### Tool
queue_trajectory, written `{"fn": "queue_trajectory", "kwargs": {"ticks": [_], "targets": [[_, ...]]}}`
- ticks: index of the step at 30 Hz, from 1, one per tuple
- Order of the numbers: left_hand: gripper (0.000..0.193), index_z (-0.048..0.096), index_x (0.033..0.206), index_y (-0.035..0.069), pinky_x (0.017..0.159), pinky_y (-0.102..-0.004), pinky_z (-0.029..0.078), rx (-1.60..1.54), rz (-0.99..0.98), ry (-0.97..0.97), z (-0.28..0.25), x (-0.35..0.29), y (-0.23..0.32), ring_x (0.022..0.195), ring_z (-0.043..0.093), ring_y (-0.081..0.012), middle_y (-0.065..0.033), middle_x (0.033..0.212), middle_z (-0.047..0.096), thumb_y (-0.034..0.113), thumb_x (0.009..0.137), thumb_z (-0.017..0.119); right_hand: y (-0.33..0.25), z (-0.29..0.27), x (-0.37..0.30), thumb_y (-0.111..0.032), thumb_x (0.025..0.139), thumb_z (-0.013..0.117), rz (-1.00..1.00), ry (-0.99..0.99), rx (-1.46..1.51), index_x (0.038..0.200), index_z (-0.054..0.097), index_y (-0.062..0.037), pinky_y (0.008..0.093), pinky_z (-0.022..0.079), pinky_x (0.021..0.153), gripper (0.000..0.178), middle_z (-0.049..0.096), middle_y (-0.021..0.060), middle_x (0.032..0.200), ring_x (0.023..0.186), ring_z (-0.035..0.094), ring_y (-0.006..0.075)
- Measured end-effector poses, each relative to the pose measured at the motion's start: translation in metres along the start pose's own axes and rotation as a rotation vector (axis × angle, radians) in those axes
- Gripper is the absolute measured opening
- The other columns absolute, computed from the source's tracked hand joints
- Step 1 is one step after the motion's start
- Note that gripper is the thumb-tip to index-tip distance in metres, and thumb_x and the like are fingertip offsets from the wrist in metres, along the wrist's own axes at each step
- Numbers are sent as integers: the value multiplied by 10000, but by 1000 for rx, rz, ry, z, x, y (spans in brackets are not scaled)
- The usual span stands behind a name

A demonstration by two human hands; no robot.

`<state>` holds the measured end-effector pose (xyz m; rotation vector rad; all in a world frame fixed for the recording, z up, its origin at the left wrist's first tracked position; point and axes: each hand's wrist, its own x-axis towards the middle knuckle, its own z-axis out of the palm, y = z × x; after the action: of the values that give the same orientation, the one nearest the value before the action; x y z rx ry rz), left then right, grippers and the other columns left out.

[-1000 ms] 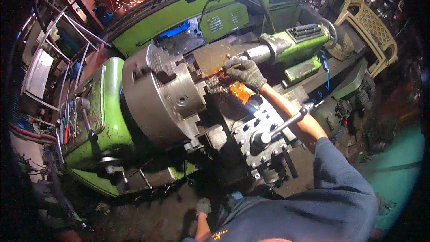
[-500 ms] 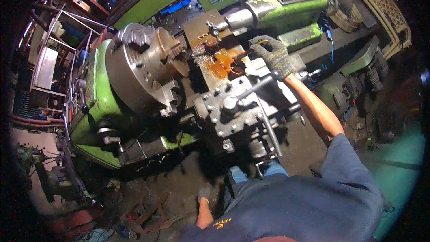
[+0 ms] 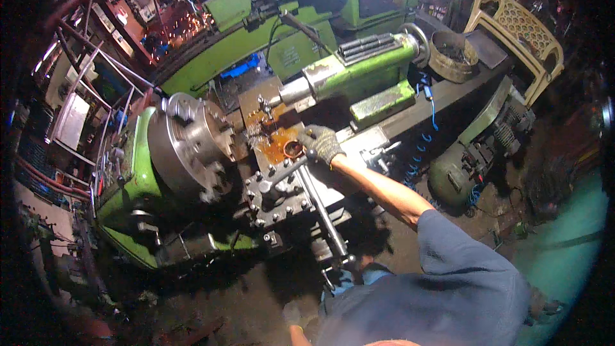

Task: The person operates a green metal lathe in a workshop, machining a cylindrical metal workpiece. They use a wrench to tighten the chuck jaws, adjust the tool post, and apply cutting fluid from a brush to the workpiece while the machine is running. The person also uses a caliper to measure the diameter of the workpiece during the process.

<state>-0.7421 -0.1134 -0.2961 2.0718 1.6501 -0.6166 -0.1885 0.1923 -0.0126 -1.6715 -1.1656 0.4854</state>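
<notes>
My right hand (image 3: 322, 143), in a grey knitted glove, is above the lathe's carriage beside the tool post (image 3: 274, 193). Its fingers are curled together at the edge of a small round, reddish-brown-rimmed thing (image 3: 293, 148); whether they grip it is hard to see. The knob of the tool post's lever (image 3: 288, 172) is just below the hand. Orange-brown fluid and metal chips lie on the plate (image 3: 266, 93) beyond. To the left is the big chuck (image 3: 186, 141), its jaws blurred. My left hand (image 3: 293, 313), also gloved, hangs low near the floor, its fingers smeared.
The green tailstock (image 3: 365, 64) with its handwheel stands at the far right of the lathe bed. Behind it are a round pan (image 3: 453, 56) and a beige plastic chair (image 3: 522, 38). A green compressor tank (image 3: 451, 179) stands right. Sparks (image 3: 182, 29) show at the far left.
The view has shifted, so the lathe lies farther left. My right hand is a little closer to the tool post and the round-rimmed thing shows more plainly. My left arm still hangs low.
</notes>
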Motion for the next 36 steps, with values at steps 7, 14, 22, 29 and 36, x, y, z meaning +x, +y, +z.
{"fn": "queue_trajectory", "kwargs": {"ticks": [7, 14, 22, 29, 36], "targets": [[216, 650, 1113, 84, 609, -353, 480, -1355, -416, 413, -40, 22, 2, 718, 586, -182, -44, 853, 634, 224, 980, 553, -12, -49, -33, -469, 857, 731, -44, 61, -139, 1230, 681, -85, 412, 534, 908, 538, 717, 189, 1119, 1006, 695, 329], [262, 598, 1185, 5, 543, -262, 445, -1498, -155, 728, -263, 7, 80, 653, 508, -98, -31, 889, 594, 181, 992, 583, 35, -160, -46, -173, 912, 744, 149, 176, 150, 1109, 727, -73, 278, 504, 578, 222, 716, 45, 899, 638, 601, 94], [319, 618, 1251, -49, 976, -363, 481, -849, 292, 1070, -413, 17, 177, 1105, 617, -249, -140, 1225, 656, 138, 994, 582, 226, -276, 20, -281, 952, 659, 135, 327, -130, 926, 677, -111, 321, 476, 559, 173, 597, 4, 685, 608, 591, 155], [394, 632, 1226, -8, 974, -419, 484, -560, 177, 987, -444, 26, 261, 1096, 615, -313, -169, 1176, 651, 125, 862, 708, 357, -348, 122, -470, 900, 597, 352, 338, -387, 1132, 670, 33, 427, 494, 826, 558, 734, 185, 970, 886, 652, 313], [404, 655, 1142, 35, 968, -459, 468, -370, 164, 1003, -456, 33, 282, 1091, 588, -388, -185, 1157, 642, 164, 782, 785, 509, -395, 201, -270, 1038, 451, 226, -103, -1049, 1164, 701, -91, 467, 518, 813, 332, 706, 214, 1084, 923, 688, 359]]}}
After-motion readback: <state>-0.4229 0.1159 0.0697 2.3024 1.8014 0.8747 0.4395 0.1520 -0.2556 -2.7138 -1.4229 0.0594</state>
